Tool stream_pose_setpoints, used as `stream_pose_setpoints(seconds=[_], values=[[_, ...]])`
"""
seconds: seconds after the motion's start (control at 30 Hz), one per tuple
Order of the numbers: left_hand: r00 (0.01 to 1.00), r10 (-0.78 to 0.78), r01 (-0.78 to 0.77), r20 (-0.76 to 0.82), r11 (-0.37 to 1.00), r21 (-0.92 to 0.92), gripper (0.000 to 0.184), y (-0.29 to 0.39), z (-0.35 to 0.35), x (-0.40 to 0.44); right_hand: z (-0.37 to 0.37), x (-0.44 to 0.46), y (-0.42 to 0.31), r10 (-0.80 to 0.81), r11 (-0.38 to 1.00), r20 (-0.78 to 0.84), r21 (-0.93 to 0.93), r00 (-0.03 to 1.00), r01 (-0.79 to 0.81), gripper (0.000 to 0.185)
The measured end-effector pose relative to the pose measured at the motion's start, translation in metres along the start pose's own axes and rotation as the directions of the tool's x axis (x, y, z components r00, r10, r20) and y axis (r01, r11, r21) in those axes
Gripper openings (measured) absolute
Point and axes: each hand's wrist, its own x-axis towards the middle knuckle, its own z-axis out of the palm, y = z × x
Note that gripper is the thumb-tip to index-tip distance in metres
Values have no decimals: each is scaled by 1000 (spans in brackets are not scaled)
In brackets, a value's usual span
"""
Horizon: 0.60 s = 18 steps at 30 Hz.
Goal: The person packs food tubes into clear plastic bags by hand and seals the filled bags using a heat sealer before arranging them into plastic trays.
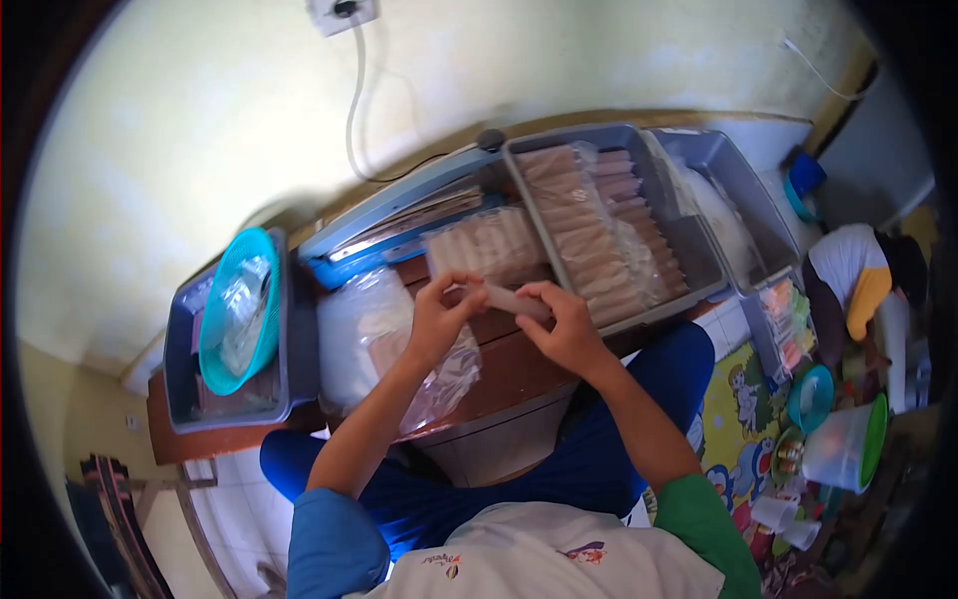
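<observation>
Between my two hands is a pale brown, finger-thick roll [511, 300] that looks wrapped in clear film; its exact kind I cannot tell. My left hand [442, 317] pinches its left end with the fingertips. On the other end, the thumb and fingers of my right hand [565, 324] are closed. Just behind lies a clear pack of similar rolls [486, 244] in a row. Under my left forearm are a stack of clear plastic bags [361, 324] and a crumpled clear bag [449, 377]. To the right, a grey tray [709, 250] holds many more such rolls, partly under plastic.
A blue bar-shaped device [399, 206], perhaps a bag sealer, stands along the wall. At left, a turquoise basket [208, 344] sits on a grey bin [178, 374]. Another grey tray [776, 230] stands far right. Another person [848, 270] is beyond it, near a green-rimmed bucket [838, 449].
</observation>
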Motion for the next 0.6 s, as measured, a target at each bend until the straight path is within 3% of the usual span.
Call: stream_pose_setpoints(seconds=[0.1,0.17,0.33,0.4,0.43,0.5,0.53,0.6], values=[[999,-8,8,-33,1000,11,24,-14,-30,-41,30,-10,-17,-69,997,168,-14,983,72,40],[990,-134,137,-37,986,95,26,-16,-50,-66,54,-18,-24,34,998,314,-66,949,-14,39],[991,-17,40,-131,984,174,36,-17,-63,-96,75,-29,-17,93,995,348,-70,933,-73,37],[991,112,-55,-73,840,540,46,-22,-67,-102,73,-33,-13,156,987,315,-17,936,-159,34],[990,110,-47,-86,844,534,46,-22,-66,-107,70,-36,-12,156,987,328,-21,932,-158,34],[975,215,-178,49,640,747,56,-20,-59,-113,63,-39,-12,194,981,267,-22,944,-195,30],[976,214,-174,43,643,746,56,-18,-55,-116,58,-41,-14,194,981,273,-25,942,-195,30],[967,203,-238,157,483,843,62,-17,-46,-121,46,-43,-21,326,940,331,-13,886,-341,23]])
